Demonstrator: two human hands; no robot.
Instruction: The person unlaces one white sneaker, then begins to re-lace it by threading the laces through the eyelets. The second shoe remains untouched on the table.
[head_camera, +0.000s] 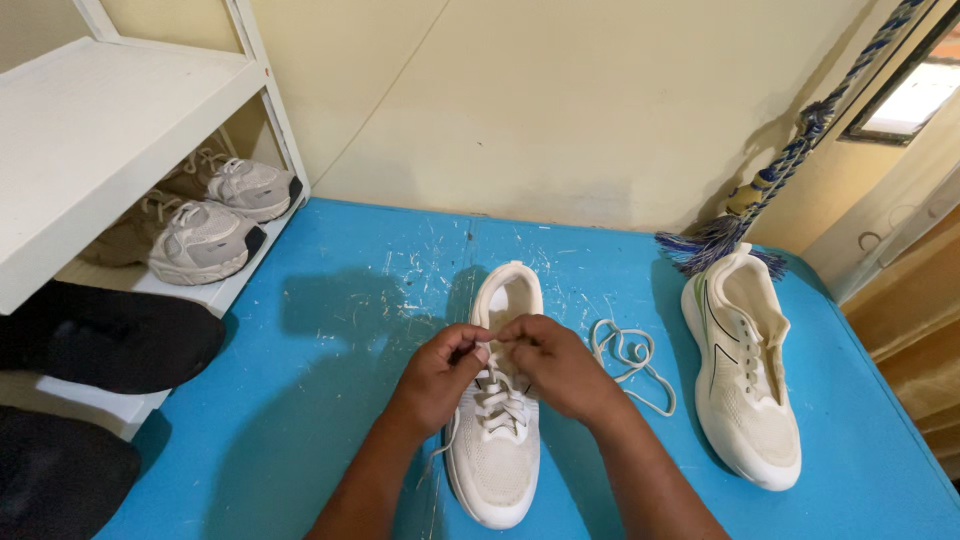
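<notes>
Lacing step: left hand (440, 372) and right hand (553, 362) pinch the lace (503, 408) atop the near sneaker (495, 440); next, steady threading.

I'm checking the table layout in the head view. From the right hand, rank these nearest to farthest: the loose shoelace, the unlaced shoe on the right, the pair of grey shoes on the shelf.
1. Loose shoelace: just right of the right hand, on the blue table.
2. Unlaced shoe: farther right, near the table's edge.
3. Grey shoes: far left, on the white shelf.
</notes>
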